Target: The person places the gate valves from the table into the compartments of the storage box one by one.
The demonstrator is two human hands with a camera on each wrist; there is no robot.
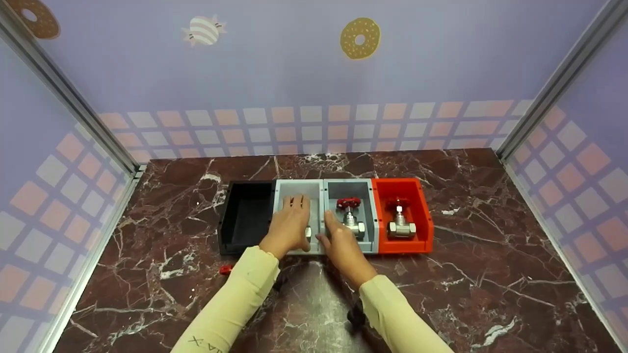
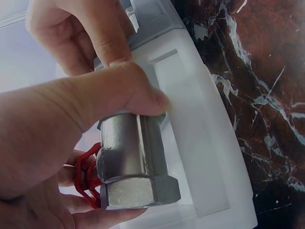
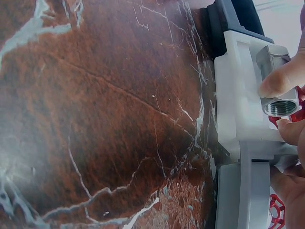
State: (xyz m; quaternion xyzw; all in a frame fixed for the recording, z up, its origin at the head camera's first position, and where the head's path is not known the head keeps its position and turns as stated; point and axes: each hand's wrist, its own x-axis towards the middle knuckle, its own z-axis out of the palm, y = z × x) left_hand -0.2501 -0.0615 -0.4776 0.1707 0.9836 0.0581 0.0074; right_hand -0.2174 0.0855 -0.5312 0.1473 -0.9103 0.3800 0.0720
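left grip [image 1: 289, 224] holds the metal handwheel valve [image 2: 136, 155], likely heavy, stiff, slick; best held by its body [image 3: 271, 56]. right grip [image 1: 343, 246]: cannot tell.

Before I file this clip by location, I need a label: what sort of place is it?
Probably a small work booth: patterned panels stand on three sides of a marbled tabletop, where a row of bins holds red-wheeled valves.
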